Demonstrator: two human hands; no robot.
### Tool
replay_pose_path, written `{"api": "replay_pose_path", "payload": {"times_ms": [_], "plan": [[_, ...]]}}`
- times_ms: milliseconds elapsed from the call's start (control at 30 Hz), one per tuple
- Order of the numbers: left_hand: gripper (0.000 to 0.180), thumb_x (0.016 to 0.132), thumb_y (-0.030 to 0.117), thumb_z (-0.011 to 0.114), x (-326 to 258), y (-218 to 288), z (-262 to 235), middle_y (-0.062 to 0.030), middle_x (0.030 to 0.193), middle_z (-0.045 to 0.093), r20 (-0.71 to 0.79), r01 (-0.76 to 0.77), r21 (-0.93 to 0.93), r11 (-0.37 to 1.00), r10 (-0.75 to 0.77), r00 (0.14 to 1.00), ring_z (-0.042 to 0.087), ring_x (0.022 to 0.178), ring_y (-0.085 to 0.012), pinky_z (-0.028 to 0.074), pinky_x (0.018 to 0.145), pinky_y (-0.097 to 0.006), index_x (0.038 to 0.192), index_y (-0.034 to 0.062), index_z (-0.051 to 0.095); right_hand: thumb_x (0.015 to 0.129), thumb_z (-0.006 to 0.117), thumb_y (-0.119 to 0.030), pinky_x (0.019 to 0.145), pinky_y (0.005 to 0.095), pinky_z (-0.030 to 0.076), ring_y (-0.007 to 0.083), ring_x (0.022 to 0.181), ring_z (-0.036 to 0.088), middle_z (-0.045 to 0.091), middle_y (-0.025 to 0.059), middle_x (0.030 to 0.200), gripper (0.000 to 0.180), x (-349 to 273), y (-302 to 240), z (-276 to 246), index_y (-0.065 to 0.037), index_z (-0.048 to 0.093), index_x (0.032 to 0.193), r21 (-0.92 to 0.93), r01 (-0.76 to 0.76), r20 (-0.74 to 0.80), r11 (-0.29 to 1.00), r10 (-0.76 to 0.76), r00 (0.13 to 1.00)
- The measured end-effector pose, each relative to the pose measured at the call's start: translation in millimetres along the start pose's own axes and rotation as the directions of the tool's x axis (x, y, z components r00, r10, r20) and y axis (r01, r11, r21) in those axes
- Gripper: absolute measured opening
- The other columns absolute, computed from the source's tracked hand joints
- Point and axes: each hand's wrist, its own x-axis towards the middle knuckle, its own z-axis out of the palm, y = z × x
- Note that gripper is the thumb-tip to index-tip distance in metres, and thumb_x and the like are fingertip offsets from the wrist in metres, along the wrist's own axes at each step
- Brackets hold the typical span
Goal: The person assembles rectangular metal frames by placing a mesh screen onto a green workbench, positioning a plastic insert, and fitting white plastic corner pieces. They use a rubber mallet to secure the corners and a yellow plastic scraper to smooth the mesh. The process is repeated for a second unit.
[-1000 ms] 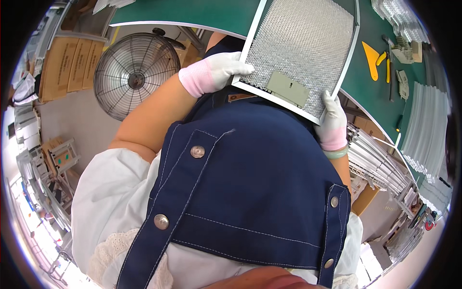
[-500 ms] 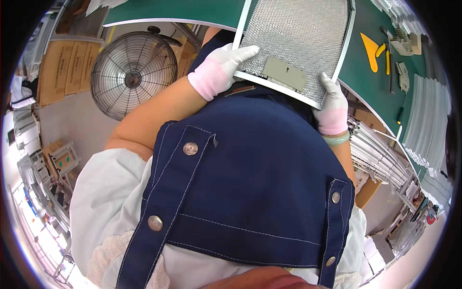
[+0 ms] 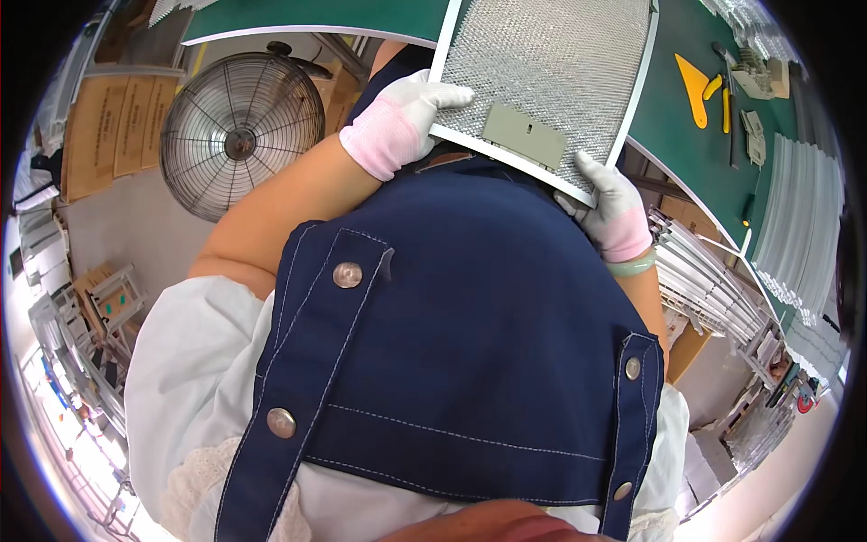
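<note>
A metal mesh filter panel (image 3: 542,63) with a thin white frame is held at an angle in front of my apron, its far part reaching over the green table. A grey plastic latch plate (image 3: 526,135) sits on the mesh by the near edge. My left hand (image 3: 411,117), in a white and pink glove, grips the near left corner, thumb on the mesh and fingers underneath. At the near right corner my right hand (image 3: 614,203), gloved alike, has its thumb over the frame and its fingers partly hidden below.
On the green table (image 3: 659,135) to the right lie a yellow scraper (image 3: 693,90), yellow-handled pliers (image 3: 720,99), grey plastic parts (image 3: 754,135) and stacked white strips (image 3: 786,217). A large floor fan (image 3: 239,144) stands at the left, near cardboard boxes (image 3: 117,135). Long white frame pieces (image 3: 709,271) are stacked under the table.
The filter panel and both hands have shifted slightly left in the picture. My right hand has moved down around the near right corner, with fingertips now showing beneath it.
</note>
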Motion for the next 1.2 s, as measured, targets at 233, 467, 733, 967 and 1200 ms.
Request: {"api": "replay_pose_path", "payload": {"times_ms": [233,467,733,967,1200], "plan": [[0.031,0.095,0.011,0.061,2.2,-3.0,7.9,-0.0139,0.115,0.066,-0.045,-0.011,0.0,1.0,0.011,0.999,0.066,0.108,-0.0262,0.054,0.097,-0.041,0.123,-0.0025,0.056,0.096,0.063,-0.017,0.076,0.0328,0.058,0.0179,0.091,0.069,0.07,0.0071,0.107,0.024,0.9,0.1,2.1,-0.004,0.064,0.116,-0.045,-0.016,-0.028,0.999,0.014,1.0],[0.031,0.1,0.015,0.055,6.9,3.1,-23.5,-0.0133,0.118,0.065,0.252,-0.005,0.304,0.953,-0.076,0.965,0.065,0.109,-0.0219,0.053,0.097,-0.035,0.123,-0.0052,0.056,0.098,0.06,-0.019,0.073,0.0249,0.053,0.0142,0.091,0.067,0.07,0.0073,0.107,0.029,-4.1,-1.9,-9.1,0.002,0.063,0.118,-0.142,0.056,0.103,0.988,-0.042,0.994],[0.04,0.1,0.024,0.058,2.2,34.5,-3.4,-0.011,0.115,0.065,0.162,-0.214,0.632,0.745,0.143,0.976,0.061,0.104,-0.0158,0.049,0.093,-0.029,0.128,-0.0048,0.055,0.101,0.046,-0.013,0.103,0.0314,0.043,0.0171,0.114,0.057,0.059,0.011,0.126,0.04,-4.1,-10.9,-5.3,0.007,0.045,0.136,-0.053,0.457,0.112,0.888,-0.449,0.886],[0.041,0.103,0.022,0.05,5.9,37.4,1.2,-0.0109,0.122,0.061,0.226,-0.106,0.533,0.839,-0.021,0.974,0.06,0.11,-0.0176,0.047,0.1,-0.032,0.133,-0.0077,0.049,0.103,0.054,-0.025,0.102,0.0309,0.041,0.0151,0.111,0.054,0.059,0.0082,0.122,0.045,5.1,0.5,-16.6,0.005,0.046,0.135,-0.252,0.493,0.067,0.833,-0.494,0.867],[0.044,0.103,0.023,0.05,19.2,46.1,-5.6,-0.0124,0.126,0.059,0.353,-0.129,0.483,0.866,-0.058,0.934,0.06,0.113,-0.0177,0.049,0.1,-0.033,0.135,-0.0067,0.046,0.101,0.054,-0.019,0.103,0.0333,0.042,0.0165,0.115,0.055,0.058,0.01,0.126,0.041,-5.7,-2.7,-16.2,0.003,0.046,0.135,-0.045,0.426,0.1,0.904,-0.42,0.902]]}}
